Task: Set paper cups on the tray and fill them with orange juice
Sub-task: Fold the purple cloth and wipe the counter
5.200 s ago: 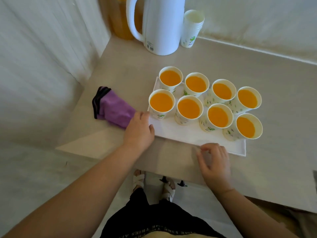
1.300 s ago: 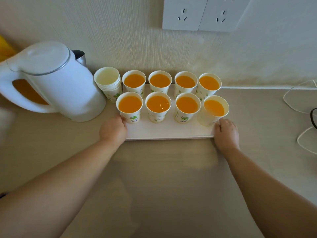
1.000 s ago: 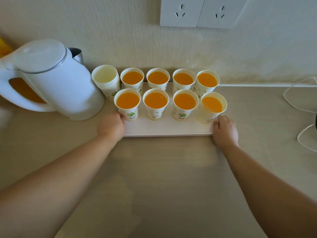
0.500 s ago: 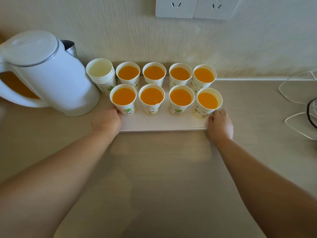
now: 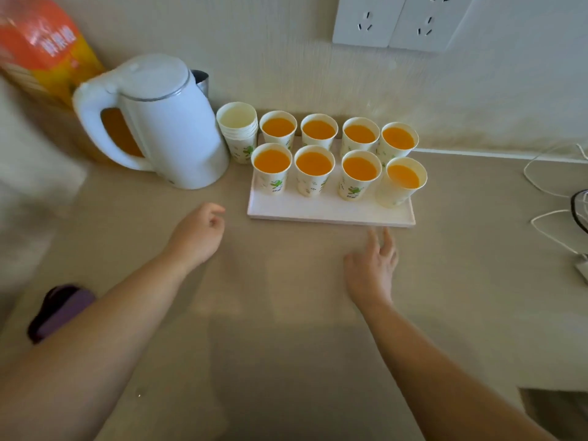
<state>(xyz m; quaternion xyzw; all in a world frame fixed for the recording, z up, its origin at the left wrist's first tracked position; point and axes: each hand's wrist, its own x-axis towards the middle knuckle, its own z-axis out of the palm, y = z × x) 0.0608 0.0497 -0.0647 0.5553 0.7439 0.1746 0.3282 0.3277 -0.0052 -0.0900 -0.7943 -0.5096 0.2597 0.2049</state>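
Tray (image 5: 331, 213): a flat white tray on the beige counter (image 5: 286, 329), with its back edge close to the wall.
Paper cups (image 5: 313, 176): eight cups stand on the tray in two rows of four.
Orange juice (image 5: 272, 160): it fills every cup on the tray, close to the top.
Corner cup (image 5: 402, 186): the front cup at the right end leans a little to the right, and its side looks plain white.
Spare cups (image 5: 238, 132): a stack of empty cups stands on the counter just beside the tray's back left corner.
Left hand (image 5: 199, 232): it holds nothing, its fingers are loosely curled, and it is over the counter, apart from the tray's front left corner.
Right hand (image 5: 372, 265): it holds nothing, its fingers are straight and spread, and the tips are near the tray's front edge but not on it.
Kettle (image 5: 165, 128): a white kettle with its lid shut, left of the spare cups.
Juice bottle (image 5: 41, 55): orange and blurry, behind the kettle.
Cloth (image 5: 63, 308): purple, partly hidden by the left arm.
Sockets (image 5: 397, 20): white, on the wall above the tray.
Cable (image 5: 547, 189): thin and white, at the right edge.
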